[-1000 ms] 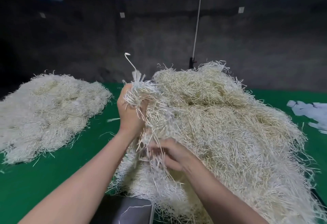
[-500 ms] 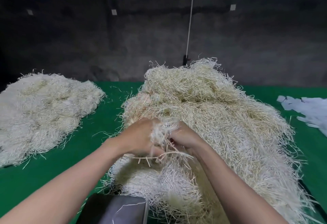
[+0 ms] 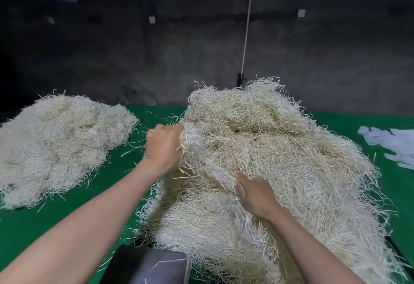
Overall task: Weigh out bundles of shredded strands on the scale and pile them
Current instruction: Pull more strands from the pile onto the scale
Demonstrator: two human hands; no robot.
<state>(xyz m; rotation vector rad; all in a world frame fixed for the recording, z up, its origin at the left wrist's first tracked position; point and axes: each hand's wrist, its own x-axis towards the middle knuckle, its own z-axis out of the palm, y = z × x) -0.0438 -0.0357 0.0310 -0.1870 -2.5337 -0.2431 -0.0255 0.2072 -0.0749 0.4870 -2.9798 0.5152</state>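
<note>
Now your bundle of thin, cream-white shredded strands (image 3: 191, 139) is at the far left shoulder of the big, tangled straw-coloured heap (image 3: 280, 160), which fills the middle and right of the table. It is not yet free: loose strands trail from it down the heap's near slope toward your other hand.

Half a second ago both hands were bunched together low on that near slope. They have since parted, the left going up and toward the far left of the heap, the right staying low. I take that as the pulling-apart step: you are drawing one portion out while the rest is held back, so nothing has been weighed yet.

Your left hand (image 3: 164, 147) is clenched round the bundle, knuckles toward you, strands spilling past the fingers on the heap side. Your right hand (image 3: 255, 196) lies on the heap, back up, its fingers buried in strands; I cannot tell whether it grasps them or only presses them down.

The flat grey metal scale (image 3: 147, 265) sits at the near edge of the table, against the heap's near left fringe, with only a stray strand on its pan. The lower, whiter pile of strands (image 3: 56, 144) lies at the left edge, well apart from the heap, with the green table cover (image 3: 26, 227) between them. Torn white paper scraps (image 3: 392, 144) lie at the right edge.
</note>
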